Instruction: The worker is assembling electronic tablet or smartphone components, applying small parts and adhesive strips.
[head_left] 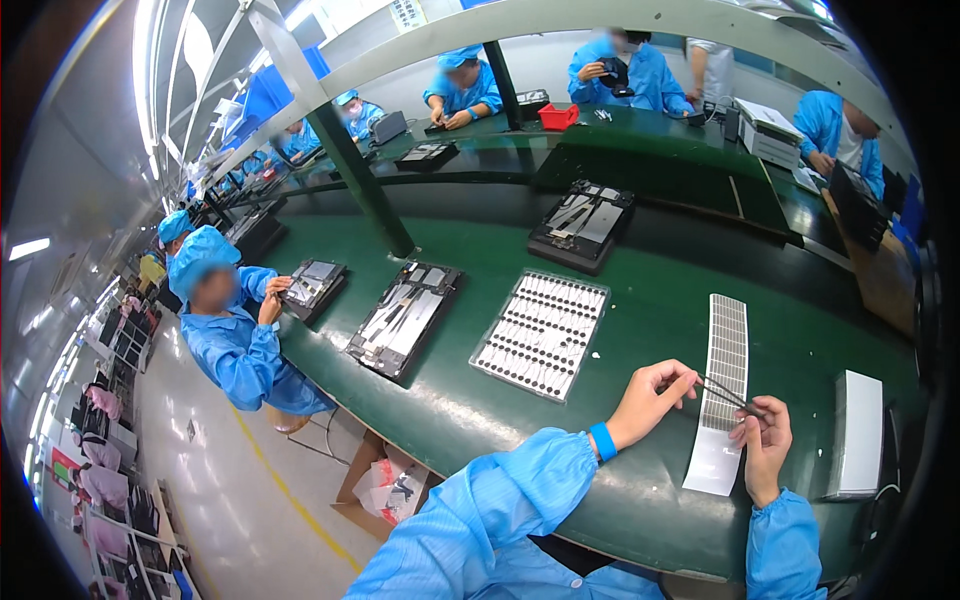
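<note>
My left hand (pixel 648 402), with a blue wristband, is closed on dark tweezers (pixel 722 391) that slant right over the label sheet. My right hand (pixel 764 446) is pinched at the tips of the tweezers; what its fingers hold, if anything, is too small to make out. Under both hands lies a long white sheet of small grey rectangular labels (pixel 728 345), its near end bare backing. To the left of my hands, a clear tray (pixel 541 335) holds rows of small round black parts with thin pale wires.
Opened flat devices lie on the green bench (pixel 480 270): one device (pixel 407 318) left of the tray, another device (pixel 583 224) behind it. A white stack (pixel 856 434) stands at right. A co-worker (pixel 225 315) handles a device at left. A green post (pixel 360 180) rises mid-bench.
</note>
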